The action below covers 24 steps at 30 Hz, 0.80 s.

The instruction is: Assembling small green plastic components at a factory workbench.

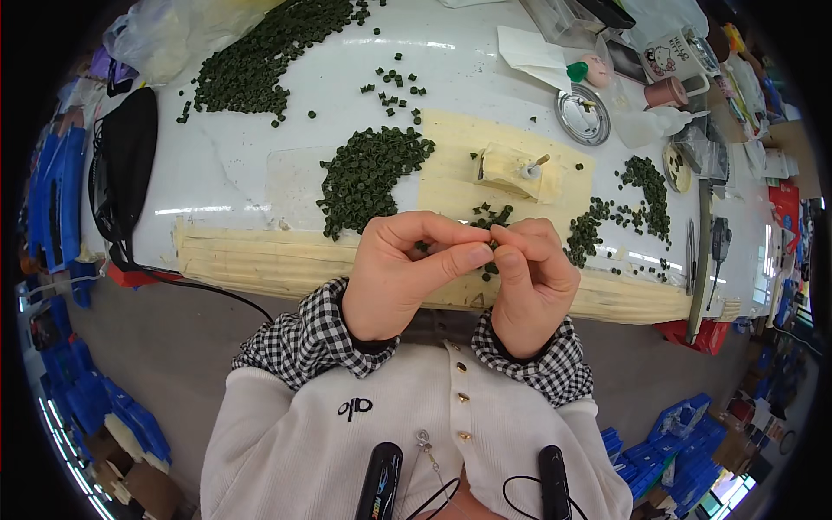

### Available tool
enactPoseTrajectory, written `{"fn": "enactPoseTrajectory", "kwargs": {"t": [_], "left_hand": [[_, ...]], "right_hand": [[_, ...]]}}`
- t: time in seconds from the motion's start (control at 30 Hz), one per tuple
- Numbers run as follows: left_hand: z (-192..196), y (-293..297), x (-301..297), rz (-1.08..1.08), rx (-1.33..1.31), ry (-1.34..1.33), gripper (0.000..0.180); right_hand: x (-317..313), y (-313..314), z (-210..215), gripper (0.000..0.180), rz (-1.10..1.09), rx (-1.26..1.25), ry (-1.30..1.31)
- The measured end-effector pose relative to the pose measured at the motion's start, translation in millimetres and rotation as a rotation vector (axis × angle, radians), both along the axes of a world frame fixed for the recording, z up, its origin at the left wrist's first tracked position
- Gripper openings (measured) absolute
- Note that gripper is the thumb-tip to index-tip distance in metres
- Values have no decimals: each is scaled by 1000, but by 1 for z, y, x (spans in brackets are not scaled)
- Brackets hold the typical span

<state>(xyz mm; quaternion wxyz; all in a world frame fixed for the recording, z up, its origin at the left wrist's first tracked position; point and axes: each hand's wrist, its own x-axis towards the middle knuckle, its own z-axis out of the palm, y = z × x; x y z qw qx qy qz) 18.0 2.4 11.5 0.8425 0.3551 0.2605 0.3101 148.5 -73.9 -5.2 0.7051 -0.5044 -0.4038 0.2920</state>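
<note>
Just above the table's near edge, my left hand (406, 267) and my right hand (536, 282) meet fingertip to fingertip. Both are closed in a pinch on one small dark green part (494, 245), mostly hidden by the fingers. Several like parts (492, 214) lie right behind the fingertips. A heap of small dark green parts (368, 178) sits beyond my left hand, and a looser group (646, 186) spreads to the right of my right hand. Behind the hands, a block wrapped in cream tape (507, 171) with a short upright post rests on a cream sheet (451, 139).
A larger heap of green parts (260, 65) lies far left beside a clear plastic bag (186, 30). A round metal lid (582, 114), a thread spool (665, 92) and a mug (680, 56) stand far right. Black cloth (130, 165) lies left; a black-handled tool (719, 238) lies right.
</note>
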Motion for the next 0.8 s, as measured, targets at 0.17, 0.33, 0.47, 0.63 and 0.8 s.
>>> {"fn": "enactPoseTrajectory", "kwargs": {"t": [0.17,0.33,0.47,0.63,0.8], "left_hand": [[-4,1,1,80,8,-60,14],[-6,1,3,127,159,54,13],[-9,4,1,149,361,137,15],[-6,6,-1,189,560,276,20],[-5,7,-4,223,634,343,21]], "right_hand": [[1,-4,8,28,23,-25,-320],[2,-2,9,32,36,-45,-423],[3,-2,10,33,37,-69,-437],[4,-3,10,33,52,-76,-422],[4,-2,11,33,53,-74,-409]]}}
